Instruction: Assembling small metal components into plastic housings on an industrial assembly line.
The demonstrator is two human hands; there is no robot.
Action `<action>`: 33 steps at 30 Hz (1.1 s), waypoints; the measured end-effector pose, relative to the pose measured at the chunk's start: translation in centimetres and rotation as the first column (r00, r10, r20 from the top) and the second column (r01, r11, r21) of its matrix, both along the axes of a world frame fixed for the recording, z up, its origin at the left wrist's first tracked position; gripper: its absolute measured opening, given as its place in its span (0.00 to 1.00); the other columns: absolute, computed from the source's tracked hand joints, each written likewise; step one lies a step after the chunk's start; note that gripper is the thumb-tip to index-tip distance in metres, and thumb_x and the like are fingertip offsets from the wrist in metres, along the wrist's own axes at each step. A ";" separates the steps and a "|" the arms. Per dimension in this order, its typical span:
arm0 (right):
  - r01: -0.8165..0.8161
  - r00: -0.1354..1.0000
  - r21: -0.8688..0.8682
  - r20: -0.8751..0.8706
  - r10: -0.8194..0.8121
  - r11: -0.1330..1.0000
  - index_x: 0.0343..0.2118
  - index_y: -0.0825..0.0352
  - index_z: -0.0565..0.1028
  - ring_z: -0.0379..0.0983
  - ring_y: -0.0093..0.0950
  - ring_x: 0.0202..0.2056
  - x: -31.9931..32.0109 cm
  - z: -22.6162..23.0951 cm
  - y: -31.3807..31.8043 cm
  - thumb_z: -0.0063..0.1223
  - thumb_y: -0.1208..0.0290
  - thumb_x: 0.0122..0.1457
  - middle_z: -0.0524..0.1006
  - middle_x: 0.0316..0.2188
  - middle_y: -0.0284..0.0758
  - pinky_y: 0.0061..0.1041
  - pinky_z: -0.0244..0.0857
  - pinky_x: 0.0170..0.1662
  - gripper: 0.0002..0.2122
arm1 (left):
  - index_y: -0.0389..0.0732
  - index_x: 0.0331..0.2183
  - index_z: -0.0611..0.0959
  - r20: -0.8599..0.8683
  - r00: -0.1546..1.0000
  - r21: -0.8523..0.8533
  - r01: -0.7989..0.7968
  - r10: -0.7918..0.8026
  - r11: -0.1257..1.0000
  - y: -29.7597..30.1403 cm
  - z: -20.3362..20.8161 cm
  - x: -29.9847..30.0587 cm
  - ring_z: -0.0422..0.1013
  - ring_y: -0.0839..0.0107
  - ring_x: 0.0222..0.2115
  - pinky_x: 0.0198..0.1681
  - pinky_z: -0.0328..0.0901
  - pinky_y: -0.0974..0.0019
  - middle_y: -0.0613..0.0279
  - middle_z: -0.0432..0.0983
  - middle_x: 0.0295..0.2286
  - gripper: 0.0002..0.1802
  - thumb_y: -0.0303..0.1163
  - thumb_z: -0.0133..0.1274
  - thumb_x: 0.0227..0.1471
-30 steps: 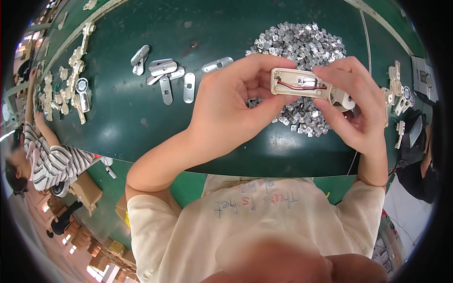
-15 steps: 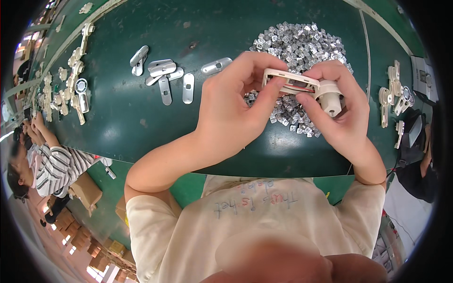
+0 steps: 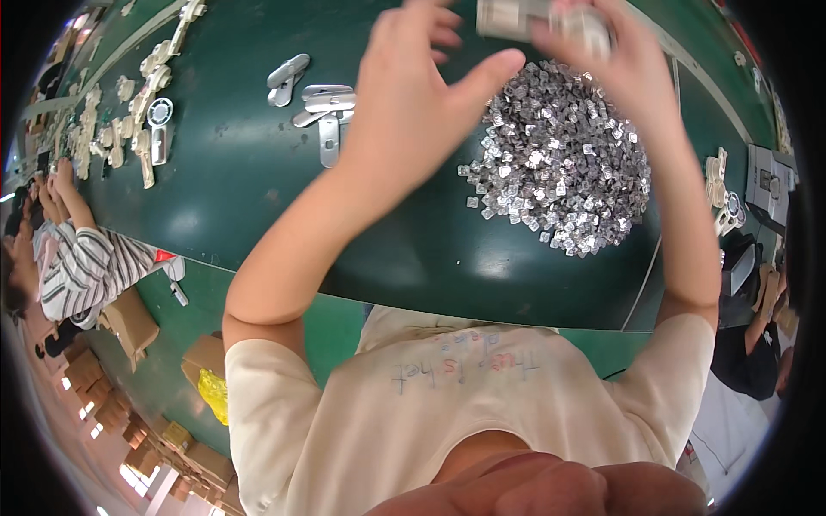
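Observation:
My right hand (image 3: 626, 64) is raised at the far side of the table and grips a cream plastic housing (image 3: 501, 19) with a rounded knob-like end; motion blurs its details. My left hand (image 3: 413, 107) is up to its left, empty, thumb stretched out and fingers apart, no longer touching the housing. Below and between both hands lies a large heap of small shiny square metal pieces (image 3: 564, 163). Left of my left hand are several oblong silver metal plates (image 3: 329, 101), partly hidden behind my wrist.
Rows of cream plastic assemblies (image 3: 142, 116) lie on the green table (image 3: 232, 172) at the left. More assemblies (image 3: 718, 181) lie at the right, near a white box (image 3: 766, 189). A person in a striped top (image 3: 73, 267) works at the left; another in black (image 3: 753, 357) is at the right.
Both hands have moved up and away from me, off the front of the heap. My left hand has let go of the housing, which stays in my right hand. The whole heap now shows.

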State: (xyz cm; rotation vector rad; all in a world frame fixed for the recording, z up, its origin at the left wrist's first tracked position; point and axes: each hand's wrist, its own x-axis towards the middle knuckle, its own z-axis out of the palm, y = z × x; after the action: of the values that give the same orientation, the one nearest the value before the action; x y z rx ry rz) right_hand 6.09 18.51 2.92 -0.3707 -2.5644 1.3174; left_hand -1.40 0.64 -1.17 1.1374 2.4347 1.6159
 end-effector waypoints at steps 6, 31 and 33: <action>0.219 0.937 0.465 0.146 -0.318 0.858 0.31 0.75 0.74 0.74 0.34 0.27 -10.6 -3.5 15.2 0.59 0.57 0.45 0.76 0.24 0.43 0.27 0.67 0.33 0.22 | 0.35 0.29 0.75 -0.099 0.953 -0.507 0.198 -0.285 0.839 -1.7 0.1 -2.2 0.69 0.64 0.30 0.33 0.64 0.64 0.57 0.71 0.26 0.18 0.30 0.63 0.34; -0.040 0.994 -0.517 -0.104 -0.017 0.855 0.34 0.73 0.76 0.72 0.18 0.30 8.6 -1.1 -0.7 0.54 0.81 0.51 0.77 0.29 0.34 0.15 0.68 0.32 0.07 | 0.33 0.42 0.75 0.661 0.667 0.182 0.302 -0.344 0.936 0.0 2.3 3.5 0.71 0.79 0.26 0.27 0.63 0.78 0.61 0.75 0.27 0.14 0.21 0.51 0.50; -0.104 0.987 -0.577 -0.160 0.012 0.810 0.36 0.74 0.74 0.72 0.21 0.27 8.8 -1.1 -1.4 0.51 0.84 0.51 0.75 0.30 0.38 0.17 0.66 0.30 0.08 | 0.32 0.41 0.75 0.655 0.666 0.212 0.292 -0.357 0.933 -0.1 2.3 3.6 0.70 0.79 0.26 0.26 0.63 0.78 0.61 0.75 0.27 0.14 0.21 0.51 0.50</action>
State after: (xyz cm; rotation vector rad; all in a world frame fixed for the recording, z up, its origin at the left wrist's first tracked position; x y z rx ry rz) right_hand 14.88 17.16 1.85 -0.2789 -2.0060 2.0659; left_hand 2.20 0.58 1.11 0.7193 1.5938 1.6398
